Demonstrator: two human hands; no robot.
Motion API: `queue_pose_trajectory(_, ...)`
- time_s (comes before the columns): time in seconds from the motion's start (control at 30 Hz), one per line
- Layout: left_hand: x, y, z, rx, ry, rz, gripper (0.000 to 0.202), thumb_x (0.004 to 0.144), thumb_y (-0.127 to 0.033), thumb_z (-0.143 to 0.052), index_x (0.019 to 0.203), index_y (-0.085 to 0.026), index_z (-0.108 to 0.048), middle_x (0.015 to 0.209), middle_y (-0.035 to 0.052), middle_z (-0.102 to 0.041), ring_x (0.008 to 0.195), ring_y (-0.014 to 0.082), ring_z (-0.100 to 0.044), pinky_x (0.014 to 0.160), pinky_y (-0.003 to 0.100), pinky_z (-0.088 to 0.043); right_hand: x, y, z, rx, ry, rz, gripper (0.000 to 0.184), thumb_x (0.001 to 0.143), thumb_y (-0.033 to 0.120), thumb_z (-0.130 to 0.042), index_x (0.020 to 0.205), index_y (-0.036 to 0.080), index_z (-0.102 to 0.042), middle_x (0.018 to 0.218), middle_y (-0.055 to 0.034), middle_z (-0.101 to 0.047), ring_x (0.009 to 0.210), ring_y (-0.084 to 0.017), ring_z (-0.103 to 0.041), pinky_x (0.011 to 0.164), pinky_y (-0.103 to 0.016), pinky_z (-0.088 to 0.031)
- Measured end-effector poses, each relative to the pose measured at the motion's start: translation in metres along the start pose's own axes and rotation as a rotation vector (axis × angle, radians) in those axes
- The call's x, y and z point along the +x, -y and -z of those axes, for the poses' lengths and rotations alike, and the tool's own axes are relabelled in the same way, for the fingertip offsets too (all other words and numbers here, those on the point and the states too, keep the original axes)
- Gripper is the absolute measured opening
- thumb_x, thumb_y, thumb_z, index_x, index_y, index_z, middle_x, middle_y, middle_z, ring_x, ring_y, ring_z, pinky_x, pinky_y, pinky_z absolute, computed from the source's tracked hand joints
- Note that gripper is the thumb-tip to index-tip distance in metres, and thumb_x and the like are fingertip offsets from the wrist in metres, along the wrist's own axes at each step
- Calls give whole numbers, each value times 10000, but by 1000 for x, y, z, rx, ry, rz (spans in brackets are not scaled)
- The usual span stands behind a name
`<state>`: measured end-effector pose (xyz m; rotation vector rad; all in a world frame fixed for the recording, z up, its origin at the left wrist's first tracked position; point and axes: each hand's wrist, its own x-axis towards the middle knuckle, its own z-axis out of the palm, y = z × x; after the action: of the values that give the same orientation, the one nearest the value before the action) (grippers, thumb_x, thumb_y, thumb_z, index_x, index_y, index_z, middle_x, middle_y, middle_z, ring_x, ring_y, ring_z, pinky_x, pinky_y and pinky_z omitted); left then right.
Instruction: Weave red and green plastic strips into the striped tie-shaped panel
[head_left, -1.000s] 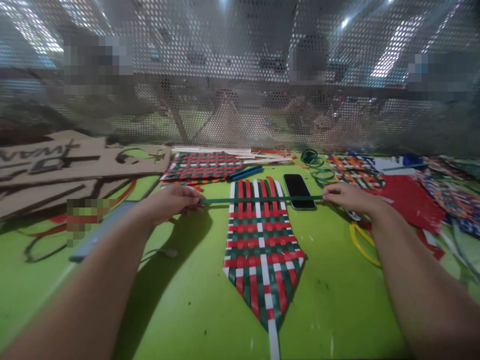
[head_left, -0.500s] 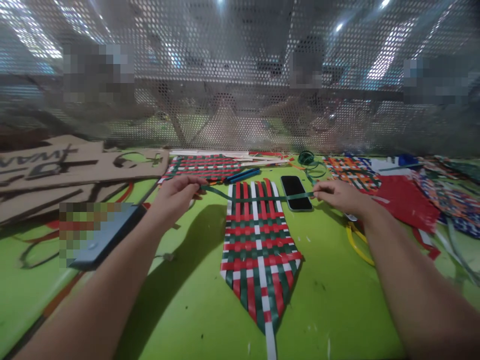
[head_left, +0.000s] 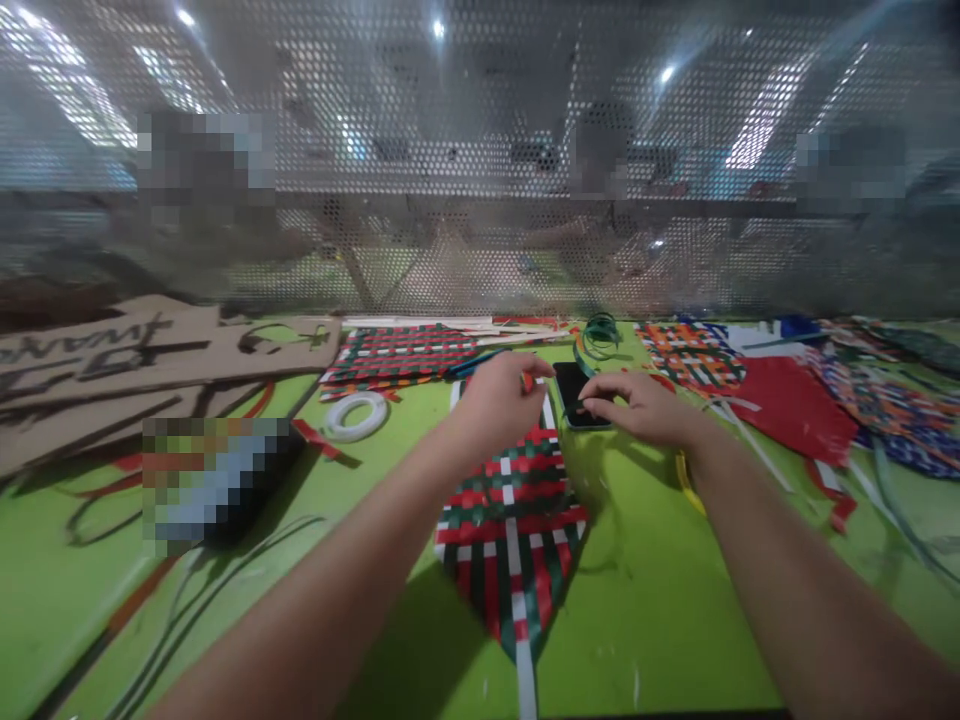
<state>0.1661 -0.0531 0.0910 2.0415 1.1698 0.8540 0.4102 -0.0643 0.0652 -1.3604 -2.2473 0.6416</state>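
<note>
A woven panel of red, green and white strips lies on the green table, with a pointed lower end and a white strip running out of it. My left hand is over the panel's upper part, hiding most of it. Its fingers are curled near the panel's right edge, and what they hold is hidden. Close by on the right, my right hand pinches a narrow green strip, of which only a short dark piece shows. Beneath those fingertips lies a smartphone, partly covered.
A white tape roll and a pixelated dark device lie left, near cut cardboard. Another woven panel and a green strip coil are behind. A red piece lies right. A perforated screen stands behind the table.
My left hand has moved right, from beside the panel to over its top. My right hand has shifted slightly left. The green strip no longer stretches across the panel between them.
</note>
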Motion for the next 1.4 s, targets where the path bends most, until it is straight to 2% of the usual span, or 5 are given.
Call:
queue_pose_trajectory(0.47,10,22,-35,-70,238,-89,239,922,-286,-578,865,-159,-772,744,43,-712,607,138,-535,603,269,-395,-9,21,7,-345,-201,136,202,915,242,-570,1097,231,-657,1126,-105,-680,1084,-282,-621,936,-401,-462)
queue_pose_trajectory(0.57,14,22,-37,-62,230,-105,264,939,-307,-563,844,-168,-765,735,42,-703,587,135,-518,603,272,-391,-45,12,18,-493,-394,-81,307,893,231,-566,1195,223,-621,1202,-146,-638,1124,-320,-611,944,-437,-468)
queue_pose_trajectory(0.7,15,17,-37,-76,236,-85,305,946,-323,-544,761,-175,-737,662,23,-646,550,130,-473,582,277,-369,-112,-30,10,-575,-176,-540,253,849,293,-598,1075,187,-643,998,-162,-680,856,-321,-665,725,-413,-486)
queue_pose_trajectory(0.93,12,11,-34,-115,263,-63,350,952,-387,-529,729,-182,-705,626,0,-570,507,113,-377,538,280,-320,-143,-67,-9,-599,-170,-729,410,824,440,-629,1118,154,-610,855,-161,-683,770,-348,-671,619,-387,-440)
queue_pose_trajectory(1.4,13,12,-38,-196,219,-17,322,952,-347,-543,735,-171,-702,603,-11,-556,493,100,-349,531,261,-315,-188,1,-33,858,-142,-596,586,847,654,-664,1355,387,-548,838,-46,-550,633,-200,-501,510,-328,-450)
